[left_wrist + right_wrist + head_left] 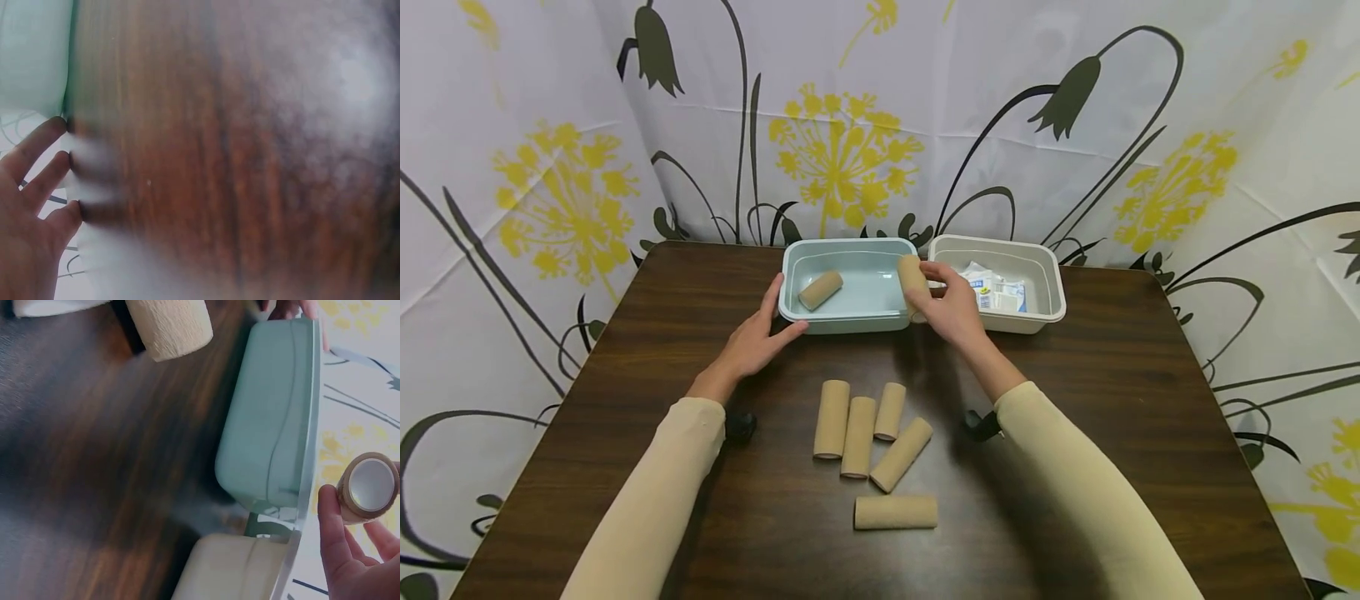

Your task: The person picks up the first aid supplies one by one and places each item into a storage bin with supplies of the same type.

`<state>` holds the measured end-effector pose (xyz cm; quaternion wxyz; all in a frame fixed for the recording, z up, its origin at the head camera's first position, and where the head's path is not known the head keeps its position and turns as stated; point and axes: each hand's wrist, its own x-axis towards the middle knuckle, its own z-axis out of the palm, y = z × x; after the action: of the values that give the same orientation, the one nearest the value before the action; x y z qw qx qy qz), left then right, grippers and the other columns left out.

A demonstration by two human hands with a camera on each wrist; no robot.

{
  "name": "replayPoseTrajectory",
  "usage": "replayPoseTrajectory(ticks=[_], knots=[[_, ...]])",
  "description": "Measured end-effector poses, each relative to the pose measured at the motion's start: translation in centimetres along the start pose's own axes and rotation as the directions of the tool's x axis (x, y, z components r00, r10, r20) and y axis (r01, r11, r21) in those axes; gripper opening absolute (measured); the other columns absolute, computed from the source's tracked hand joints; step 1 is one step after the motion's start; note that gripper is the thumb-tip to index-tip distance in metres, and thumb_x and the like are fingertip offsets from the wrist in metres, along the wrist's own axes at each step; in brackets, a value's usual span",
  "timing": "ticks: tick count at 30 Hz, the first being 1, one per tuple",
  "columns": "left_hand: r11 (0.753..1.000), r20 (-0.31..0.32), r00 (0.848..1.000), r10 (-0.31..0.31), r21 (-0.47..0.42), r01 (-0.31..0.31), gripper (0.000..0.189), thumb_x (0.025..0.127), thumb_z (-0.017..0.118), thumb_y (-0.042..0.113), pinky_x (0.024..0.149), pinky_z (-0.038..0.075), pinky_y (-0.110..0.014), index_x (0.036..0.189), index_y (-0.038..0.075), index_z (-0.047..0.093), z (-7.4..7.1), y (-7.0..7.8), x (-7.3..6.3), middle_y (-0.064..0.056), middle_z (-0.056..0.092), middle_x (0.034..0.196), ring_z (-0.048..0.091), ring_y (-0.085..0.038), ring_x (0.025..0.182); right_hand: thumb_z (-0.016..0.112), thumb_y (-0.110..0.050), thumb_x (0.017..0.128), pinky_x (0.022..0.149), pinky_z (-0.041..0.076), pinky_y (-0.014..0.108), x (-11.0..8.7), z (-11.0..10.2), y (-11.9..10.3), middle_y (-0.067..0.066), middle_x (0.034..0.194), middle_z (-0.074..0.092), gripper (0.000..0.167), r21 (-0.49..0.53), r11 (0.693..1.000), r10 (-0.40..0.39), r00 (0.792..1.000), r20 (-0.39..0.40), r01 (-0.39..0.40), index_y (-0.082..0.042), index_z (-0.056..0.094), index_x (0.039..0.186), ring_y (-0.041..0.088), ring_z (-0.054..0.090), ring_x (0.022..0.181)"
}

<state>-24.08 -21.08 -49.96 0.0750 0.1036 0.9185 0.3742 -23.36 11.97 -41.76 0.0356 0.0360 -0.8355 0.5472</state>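
Observation:
My right hand [953, 308] grips a cardboard tube [912, 279] over the right end of the pale blue bin [850, 326]. In the right wrist view that tube [370, 487] shows its hollow end, with fingers and thumb around it. My left hand [754, 340] rests at the bin's left end, thumb along the front rim and fingers straight at the side. The left wrist view shows its fingertips near the table, below the bin wall [34, 56]. Another cardboard tube [821, 290] lies inside the blue bin, tilted toward the left.
Several cardboard tubes [858, 437] lie on the dark wooden table [737, 517] in front of the bins, one [896, 512] crosswise nearest me. A cream bin [1049, 300] with small white and blue packets [996, 292] stands right of the blue one. Behind hangs a flowered curtain [985, 58].

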Motion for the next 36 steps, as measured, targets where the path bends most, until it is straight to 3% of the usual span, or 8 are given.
replayPoseTrajectory(ticks=[3, 11, 15, 20, 23, 26, 30, 36], knots=[[1.000, 0.003, 1.000, -0.004, 0.002, 0.004, 0.088, 0.092, 0.050, 0.066, 0.105, 0.020, -0.071, 0.148, 0.054, -0.016, 0.1, -0.1, 0.0, -0.006, 0.014, 0.162, 0.020, -0.039, 0.145, 0.071, -0.017, 0.087, 0.074, 0.053, 0.034, 0.7, 0.1, -0.3, 0.013, 0.127, 0.062, 0.049, -0.041, 0.999, -0.009, 1.000, -0.001, 0.009, -0.006, 0.059, 0.133, 0.031, 0.065, 0.099], [1.000, -0.003, 1.000, -0.005, -0.003, 0.005, 0.090, 0.091, 0.050, 0.067, 0.105, 0.018, -0.072, 0.152, 0.048, -0.013, 0.2, 0.1, 0.1, -0.009, 0.018, 0.161, 0.020, -0.040, 0.145, 0.074, -0.023, 0.086, 0.076, 0.055, 0.035, 1.7, 0.7, -0.3, 0.012, 0.125, 0.063, 0.048, -0.152, 0.988, -0.008, 1.000, -0.007, 0.006, -0.007, 0.062, 0.130, 0.027, 0.066, 0.102], [1.000, -0.006, 1.000, -0.004, 0.000, 0.004, 0.091, 0.092, 0.051, 0.066, 0.104, 0.018, -0.072, 0.154, 0.045, -0.013, 0.1, 0.2, 0.0, -0.010, 0.019, 0.161, 0.021, -0.041, 0.145, 0.076, -0.026, 0.085, 0.077, 0.054, 0.035, 2.1, 1.4, -0.4, 0.012, 0.124, 0.062, 0.049, -0.228, 0.973, -0.022, 1.000, -0.007, 0.020, -0.009, 0.063, 0.129, 0.025, 0.065, 0.105], [1.000, -0.001, 1.000, -0.018, 0.000, 0.018, 0.088, 0.092, 0.050, 0.067, 0.105, 0.018, -0.072, 0.149, 0.054, -0.015, 0.1, 0.0, -0.1, -0.009, 0.017, 0.162, 0.020, -0.041, 0.145, 0.078, -0.029, 0.084, 0.080, 0.052, 0.036, 2.4, 2.3, -0.8, 0.010, 0.122, 0.063, 0.047, -0.331, 0.940, -0.084, 0.996, -0.004, 0.078, -0.011, 0.066, 0.126, 0.023, 0.063, 0.106], [1.000, 0.005, 1.000, -0.019, -0.005, 0.019, 0.088, 0.092, 0.049, 0.067, 0.105, 0.017, -0.072, 0.149, 0.054, -0.016, 0.2, 0.0, -0.2, -0.009, 0.017, 0.162, 0.019, -0.041, 0.145, 0.078, -0.029, 0.085, 0.084, 0.050, 0.037, 2.4, 2.9, -0.4, 0.008, 0.120, 0.065, 0.043, -0.327, 0.938, -0.132, 0.990, -0.039, 0.112, -0.010, 0.068, 0.123, 0.023, 0.064, 0.105], [1.000, 0.005, 1.000, -0.019, -0.010, 0.019, 0.088, 0.092, 0.049, 0.067, 0.105, 0.017, -0.072, 0.149, 0.053, -0.016, 0.3, -0.1, -0.2, -0.009, 0.018, 0.162, 0.019, -0.041, 0.145, 0.078, -0.025, 0.086, 0.086, 0.052, 0.035, 2.3, 3.4, 0.1, 0.008, 0.118, 0.065, 0.038, -0.259, 0.957, -0.153, 0.986, -0.058, 0.134, -0.009, 0.070, 0.119, 0.022, 0.063, 0.108], [1.000, 0.007, 1.000, -0.017, -0.014, 0.017, 0.088, 0.092, 0.049, 0.066, 0.104, 0.016, -0.073, 0.150, 0.052, -0.016, 0.2, 0.0, -0.2, -0.010, 0.018, 0.161, 0.018, -0.042, 0.145, 0.075, -0.014, 0.087, 0.087, 0.053, 0.037, 1.5, 3.5, 0.6, 0.010, 0.116, 0.065, 0.030, -0.181, 0.967, -0.190, 0.981, -0.036, 0.181, -0.005, 0.071, 0.115, 0.023, 0.061, 0.109], [1.000, -0.008, 1.000, -0.010, -0.004, 0.010, 0.088, 0.093, 0.050, 0.065, 0.104, 0.016, -0.073, 0.151, 0.051, -0.015, 0.1, -0.1, -0.2, -0.011, 0.020, 0.161, 0.019, -0.042, 0.145, 0.074, -0.003, 0.085, 0.085, 0.054, 0.039, -0.1, 3.3, 1.3, 0.010, 0.113, 0.066, 0.024, -0.180, 0.937, -0.307, 0.952, -0.014, 0.299, -0.002, 0.072, 0.109, 0.024, 0.062, 0.107]])
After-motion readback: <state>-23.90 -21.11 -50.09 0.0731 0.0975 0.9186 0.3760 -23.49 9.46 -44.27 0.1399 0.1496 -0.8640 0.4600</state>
